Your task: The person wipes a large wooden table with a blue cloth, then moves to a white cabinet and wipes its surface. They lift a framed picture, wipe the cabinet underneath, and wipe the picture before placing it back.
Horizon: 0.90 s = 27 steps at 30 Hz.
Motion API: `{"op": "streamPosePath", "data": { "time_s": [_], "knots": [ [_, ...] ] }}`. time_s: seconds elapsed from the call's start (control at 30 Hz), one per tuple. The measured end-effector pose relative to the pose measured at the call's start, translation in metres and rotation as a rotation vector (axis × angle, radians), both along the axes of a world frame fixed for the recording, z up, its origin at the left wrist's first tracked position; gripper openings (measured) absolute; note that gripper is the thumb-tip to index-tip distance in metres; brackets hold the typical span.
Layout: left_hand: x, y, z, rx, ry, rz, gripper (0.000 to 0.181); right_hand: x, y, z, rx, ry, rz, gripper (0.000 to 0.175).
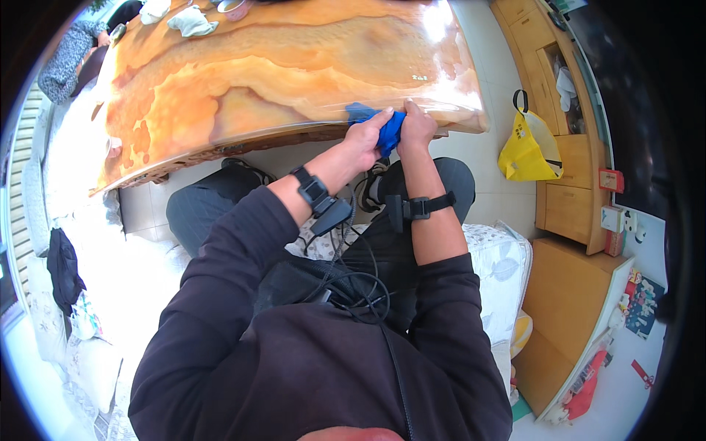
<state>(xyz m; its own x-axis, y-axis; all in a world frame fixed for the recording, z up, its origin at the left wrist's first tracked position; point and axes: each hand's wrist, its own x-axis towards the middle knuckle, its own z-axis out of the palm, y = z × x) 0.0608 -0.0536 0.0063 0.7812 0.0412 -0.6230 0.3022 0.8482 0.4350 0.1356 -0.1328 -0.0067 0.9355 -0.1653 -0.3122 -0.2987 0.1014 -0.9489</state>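
A crumpled blue cloth [390,132] is bunched between my two hands at the near edge of a glossy orange-brown table [298,71]. My left hand [367,138] grips it from the left, thumb on top. My right hand [416,127] closes on its right side, close to the table edge. Part of the cloth spreads onto the tabletop left of my fingers. Black straps with small devices sit on both my wrists, and dark cables hang over my lap.
A pale cloth [192,22] and a pink cup [234,8] are at the table's far left; another cup [113,147] stands near its left edge. A person [69,60] is beyond the far left. A yellow bag [530,148] stands on the floor by wooden drawers [568,212].
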Motion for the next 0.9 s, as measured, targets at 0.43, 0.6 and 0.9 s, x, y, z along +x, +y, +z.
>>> {"op": "streamPosePath", "data": {
  "time_s": [0.43,0.6,0.9],
  "knots": [
    [-0.061,0.097,-0.004,0.148,-0.078,0.037,0.043,-0.001,-0.007,0.008,0.095,0.116,0.117,0.024],
    [-0.101,0.152,-0.008,0.176,-0.063,0.084,0.045,0.0,-0.007,0.006,0.084,0.113,0.084,0.022],
    [-0.171,0.263,-0.011,0.326,0.111,0.272,0.039,0.006,-0.01,0.002,0.064,0.161,0.084,0.023]
  ]
}}
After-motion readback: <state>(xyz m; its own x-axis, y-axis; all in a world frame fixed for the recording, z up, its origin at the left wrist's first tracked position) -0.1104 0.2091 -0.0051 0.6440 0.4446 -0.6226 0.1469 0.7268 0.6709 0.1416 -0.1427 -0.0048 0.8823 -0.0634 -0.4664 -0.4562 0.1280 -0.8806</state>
